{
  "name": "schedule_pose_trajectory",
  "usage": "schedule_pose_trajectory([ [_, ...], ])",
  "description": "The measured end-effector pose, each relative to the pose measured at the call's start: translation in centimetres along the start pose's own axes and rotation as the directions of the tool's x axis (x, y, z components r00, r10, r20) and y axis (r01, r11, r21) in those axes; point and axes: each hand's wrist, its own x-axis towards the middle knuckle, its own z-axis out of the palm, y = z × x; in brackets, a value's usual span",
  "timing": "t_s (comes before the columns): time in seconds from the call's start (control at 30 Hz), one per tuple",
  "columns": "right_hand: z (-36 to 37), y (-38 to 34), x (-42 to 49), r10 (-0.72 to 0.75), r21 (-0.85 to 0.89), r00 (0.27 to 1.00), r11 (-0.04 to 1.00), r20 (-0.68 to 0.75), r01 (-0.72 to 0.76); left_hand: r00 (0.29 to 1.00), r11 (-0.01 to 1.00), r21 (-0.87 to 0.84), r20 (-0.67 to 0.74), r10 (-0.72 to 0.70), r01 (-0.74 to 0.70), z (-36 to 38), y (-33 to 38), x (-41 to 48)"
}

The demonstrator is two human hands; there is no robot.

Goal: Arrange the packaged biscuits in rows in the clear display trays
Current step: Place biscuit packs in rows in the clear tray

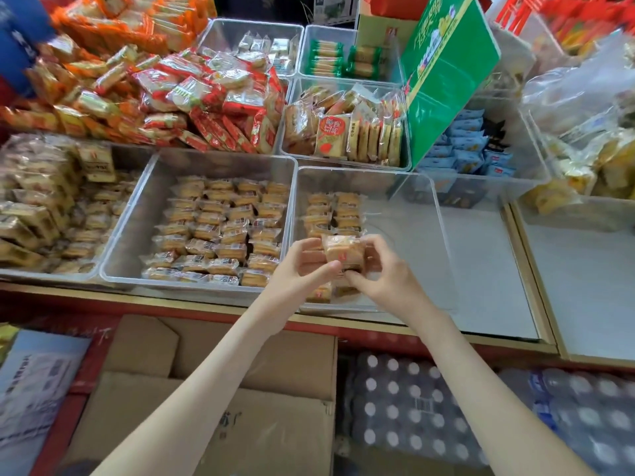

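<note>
A clear display tray (436, 235) sits in front of me, with two short rows of packaged biscuits (335, 213) along its left side. Over its near left corner both hands hold one packaged biscuit (343, 250), upright. My left hand (302, 266) pinches it from the left and my right hand (385, 269) grips it from the right and below. More packets (319, 292) lie under the hands. To the left, a second clear tray (137, 214) holds several full rows of the same biscuits (223, 228).
Piles of red and orange snack packets (154, 87) lie behind. Other clear trays (343, 125) hold more packets. A green carton (443, 70) leans at the right. Below the counter edge are cardboard boxes (220, 400) and shrink-wrapped bottles (412, 403).
</note>
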Motion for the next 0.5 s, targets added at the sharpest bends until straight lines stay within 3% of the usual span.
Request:
schedule_pose_trajectory([
  [0.13, -0.2, 1.2, 1.0, 0.149, 0.179, 0.987, 0.971, 0.068, -0.159, 0.999, 0.996, 0.077, 0.038, 0.036, -0.038, 0.1, -1.0, 0.2],
  [0.2, -0.6, 1.9, 1.5, 0.184, 0.050, 0.979, 0.981, 0.087, -0.189, 0.992, 0.921, 0.371, -0.005, 0.130, -0.119, -0.3, -1.8, 0.5],
  [0.3, -1.3, 3.4, 2.3, 0.265, -0.092, 0.949, 0.963, 0.168, -0.253, 0.953, 0.605, 0.765, 0.038, 0.301, -0.222, -1.3, -3.6, 0.8],
  [0.4, -1.1, 4.5, 2.6, 0.384, -0.216, 0.875, 0.919, 0.294, -0.330, 0.961, 0.393, 0.892, 0.134, 0.244, -0.224, -2.4, -5.7, 1.3],
  [0.5, 0.0, 5.1, 3.1, 0.475, -0.365, 0.815, 0.861, 0.332, -0.353, 0.954, 0.126, 0.958, 0.230, 0.192, -0.256, -2.8, -7.0, 1.8],
])
